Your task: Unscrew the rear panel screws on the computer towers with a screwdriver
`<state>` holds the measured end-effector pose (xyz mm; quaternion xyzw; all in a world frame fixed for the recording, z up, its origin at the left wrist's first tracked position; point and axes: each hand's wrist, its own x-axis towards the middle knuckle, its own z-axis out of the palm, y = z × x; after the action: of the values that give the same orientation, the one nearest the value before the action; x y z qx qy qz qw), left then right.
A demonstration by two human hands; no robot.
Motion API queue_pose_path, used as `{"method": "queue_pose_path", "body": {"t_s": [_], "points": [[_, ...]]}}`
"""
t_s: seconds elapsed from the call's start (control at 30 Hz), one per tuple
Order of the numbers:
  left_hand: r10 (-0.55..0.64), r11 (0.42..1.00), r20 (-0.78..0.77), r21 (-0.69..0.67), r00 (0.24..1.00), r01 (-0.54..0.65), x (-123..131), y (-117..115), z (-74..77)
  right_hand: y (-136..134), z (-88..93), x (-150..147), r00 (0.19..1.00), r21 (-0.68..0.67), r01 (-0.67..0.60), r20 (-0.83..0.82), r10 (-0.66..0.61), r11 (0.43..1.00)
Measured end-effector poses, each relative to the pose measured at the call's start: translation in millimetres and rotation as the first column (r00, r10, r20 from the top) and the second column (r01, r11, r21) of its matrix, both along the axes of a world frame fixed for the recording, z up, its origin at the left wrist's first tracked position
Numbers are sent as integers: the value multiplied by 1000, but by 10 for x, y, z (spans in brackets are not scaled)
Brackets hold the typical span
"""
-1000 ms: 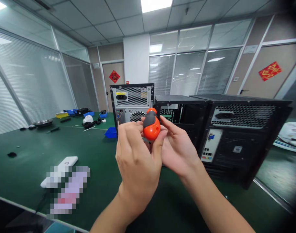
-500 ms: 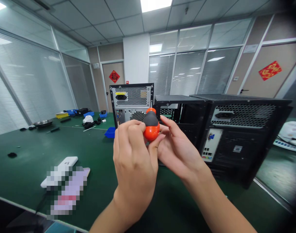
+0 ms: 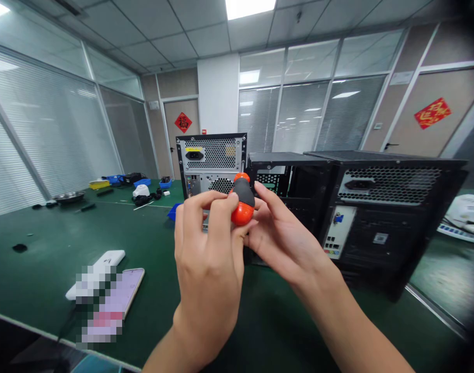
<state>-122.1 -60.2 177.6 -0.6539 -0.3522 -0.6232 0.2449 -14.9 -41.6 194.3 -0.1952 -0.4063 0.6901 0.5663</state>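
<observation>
A stubby screwdriver (image 3: 243,210) with an orange and black handle points away from me toward the upright computer case (image 3: 217,150) in the middle. Its short shaft reaches the right edge of the case's rear panel; the tip is too small to make out. With bent fingers, my left hand (image 3: 209,248) grips the handle from the left. From the right, my right hand (image 3: 287,233) is curled around the same handle, its thumb underneath and its index finger raised beside the grip. Several of its fingers are hidden.
Two black computer cases (image 3: 291,160) (image 3: 384,228) stand to the right. A phone (image 3: 124,290) and a white device (image 3: 106,264) lie at front left. A blue tray (image 3: 173,211) sits beside the middle case. A metal bowl (image 3: 69,197) and a white adapter (image 3: 140,190) lie farther back.
The screwdriver handle has turned slightly, its black grip now facing more to the right. My left hand has shifted a little to the left, and my right thumb has moved lower.
</observation>
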Motion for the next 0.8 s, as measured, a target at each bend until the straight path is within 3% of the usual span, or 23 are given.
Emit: {"method": "queue_pose_path", "body": {"t_s": [0.5,0.8], "points": [[-25,1000,-85,8,996,25,-16,-57,9,10,37,-13,997,-11,48,-62,-49,999],[23,998,-5,57,1000,-23,-66,40,22,35,58,3,998,50,59,28,-60,997]]}}
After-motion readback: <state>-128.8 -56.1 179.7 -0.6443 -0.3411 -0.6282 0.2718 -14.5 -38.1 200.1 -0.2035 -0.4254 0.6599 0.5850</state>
